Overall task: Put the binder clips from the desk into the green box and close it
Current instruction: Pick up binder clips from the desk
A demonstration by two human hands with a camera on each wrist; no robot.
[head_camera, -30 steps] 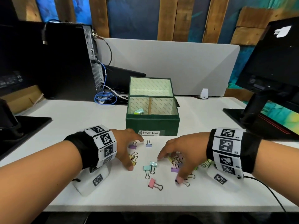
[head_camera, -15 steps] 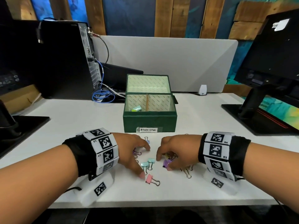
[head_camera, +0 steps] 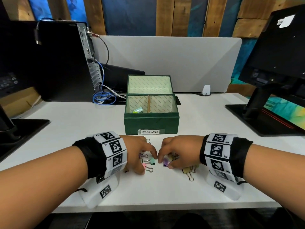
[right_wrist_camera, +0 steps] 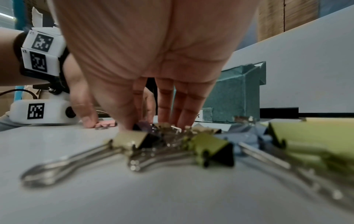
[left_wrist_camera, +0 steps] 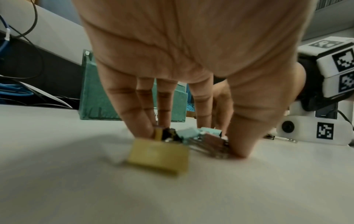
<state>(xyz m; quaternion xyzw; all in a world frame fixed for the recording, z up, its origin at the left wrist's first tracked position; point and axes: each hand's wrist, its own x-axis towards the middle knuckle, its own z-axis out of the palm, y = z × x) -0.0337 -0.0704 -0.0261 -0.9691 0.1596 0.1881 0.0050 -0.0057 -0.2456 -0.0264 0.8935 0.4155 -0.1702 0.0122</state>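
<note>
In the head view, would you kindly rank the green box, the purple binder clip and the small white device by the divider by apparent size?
1. green box
2. white device, though it sits farther from the camera, so unsure
3. purple binder clip, partly hidden by the right hand

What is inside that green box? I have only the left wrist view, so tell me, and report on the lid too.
Observer: The head view shows one yellow-green clip lying in the left compartment of the box.
Operator: Now the lid.
Observer: The lid is open and stands upright behind the box.
Operator: Report the right hand.
Observer: The right hand pinches a purple clip on the desk between thumb and forefinger.
</note>
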